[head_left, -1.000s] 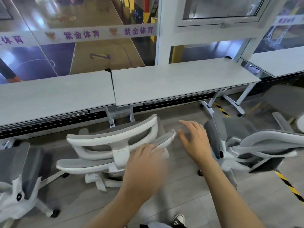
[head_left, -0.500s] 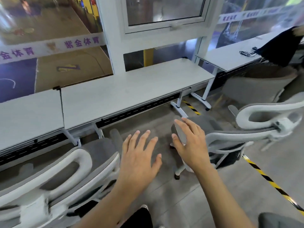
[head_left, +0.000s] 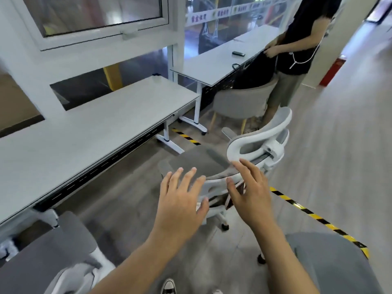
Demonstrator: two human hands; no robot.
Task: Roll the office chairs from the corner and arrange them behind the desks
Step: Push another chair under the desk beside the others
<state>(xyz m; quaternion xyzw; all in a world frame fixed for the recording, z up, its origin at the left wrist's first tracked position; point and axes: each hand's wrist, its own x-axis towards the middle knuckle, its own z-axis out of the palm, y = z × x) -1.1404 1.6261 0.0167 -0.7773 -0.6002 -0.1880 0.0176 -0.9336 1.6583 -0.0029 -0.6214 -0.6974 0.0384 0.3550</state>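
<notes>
Chairs partly placed, one more being reached for

One office chair (head_left: 53, 257) sits behind the bench (head_left: 101, 128); left hand (head_left: 180, 200) and right hand (head_left: 250, 196), both released with fingers spread, reach for the white-framed chair (head_left: 256, 147), not yet tucked in.

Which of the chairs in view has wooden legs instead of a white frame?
The rounded grey tub chair at the far desk, beside the standing person. The office chair ahead of the hands has a white plastic frame and castors.
</notes>
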